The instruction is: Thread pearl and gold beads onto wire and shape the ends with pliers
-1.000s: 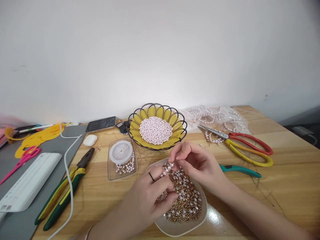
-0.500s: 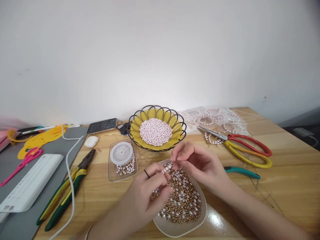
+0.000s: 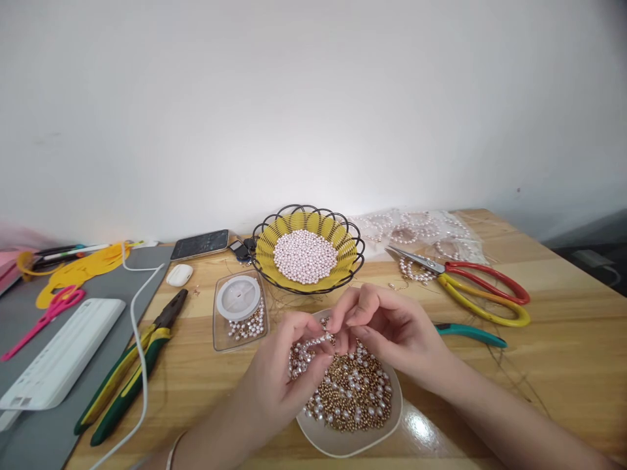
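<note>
A strand of small pearl beads (image 3: 316, 341) runs between the fingers of my left hand (image 3: 294, 365), which is closed on it. My right hand (image 3: 386, 326) is pinched at the strand's right end; whatever lies between its fingertips is too small to make out. Both hands are over a white dish (image 3: 343, 447) filled with gold and pearl beads. Behind them stands a yellow basket (image 3: 267, 258) with black looped edging, holding pale pink beads (image 3: 304, 256). A clear box (image 3: 218, 336) with a white spool (image 3: 238, 297) and loose beads sits left of the dish.
Green-yellow pliers (image 3: 132, 369), a white cable (image 3: 134, 326), a power strip (image 3: 63, 352) and pink scissors (image 3: 49, 316) lie left. A phone (image 3: 200, 245) lies behind. Red-yellow scissors (image 3: 470, 287), a teal-handled tool (image 3: 473, 334) and bagged bead strands (image 3: 416, 228) lie right.
My left hand has turned and its fingers have risen, so the bead strand shows more. My right fingertips have moved slightly down and left, closer to my left ones.
</note>
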A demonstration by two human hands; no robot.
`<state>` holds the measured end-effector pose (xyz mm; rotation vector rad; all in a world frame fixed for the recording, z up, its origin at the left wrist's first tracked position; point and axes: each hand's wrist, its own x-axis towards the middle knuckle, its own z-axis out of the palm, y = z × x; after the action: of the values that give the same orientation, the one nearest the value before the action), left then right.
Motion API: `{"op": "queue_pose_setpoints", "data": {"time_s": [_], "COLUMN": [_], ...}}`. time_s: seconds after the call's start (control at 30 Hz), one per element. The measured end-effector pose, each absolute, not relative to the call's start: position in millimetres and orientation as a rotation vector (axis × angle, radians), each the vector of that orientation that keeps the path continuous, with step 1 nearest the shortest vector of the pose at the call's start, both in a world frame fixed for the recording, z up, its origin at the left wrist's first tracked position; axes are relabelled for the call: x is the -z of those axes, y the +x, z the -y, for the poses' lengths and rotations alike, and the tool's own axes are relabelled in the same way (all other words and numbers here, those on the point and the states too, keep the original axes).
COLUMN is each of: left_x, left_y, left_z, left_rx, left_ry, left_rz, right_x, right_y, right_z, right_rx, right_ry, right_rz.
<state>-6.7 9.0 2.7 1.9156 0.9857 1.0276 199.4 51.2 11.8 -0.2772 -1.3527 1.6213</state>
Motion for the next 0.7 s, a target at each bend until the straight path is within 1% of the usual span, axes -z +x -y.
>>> {"op": "queue_pose_setpoints", "data": {"time_s": [0.17, 0.7], "left_x": [-7, -14], "left_y": [-8, -8], "left_z": [-10, -10], "left_rx": [-0.995, -0.968], "left_ry": [1.89, 2.014], "left_rz": [-0.866, -0.86], "right_x": [-12, -16], "right_y": [198, 199], "right_z": [-48, -47], "right_rx": [-1.73, -1.839], "right_ry": [-0.239, -0.149], "right_rz": [1.331, 1.222]}}
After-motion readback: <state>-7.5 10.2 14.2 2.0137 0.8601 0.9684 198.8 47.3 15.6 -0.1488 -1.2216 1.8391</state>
